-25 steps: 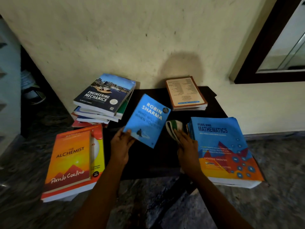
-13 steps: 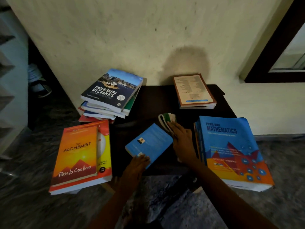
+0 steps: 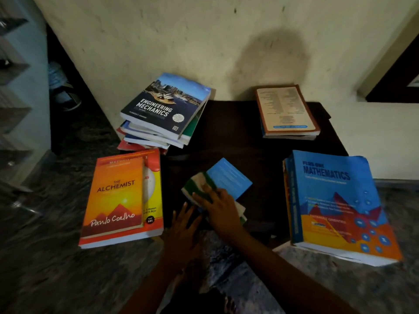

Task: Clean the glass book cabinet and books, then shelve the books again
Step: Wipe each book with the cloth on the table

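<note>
Pressing a green-and-white cloth (image 3: 198, 188) onto the small blue book (image 3: 229, 177), the right hand (image 3: 218, 206) keeps its fingers flat, grasping nothing. The left hand (image 3: 183, 225) lies just beside it at the near edge of the dark worktop (image 3: 226, 132), fingers spread and released. With the book unpinned, a wipe could skid it toward the Alchemist pile (image 3: 118, 196). Farther back, the untidy Engineering Mechanics stack (image 3: 163, 109) might slide if knocked.
</note>
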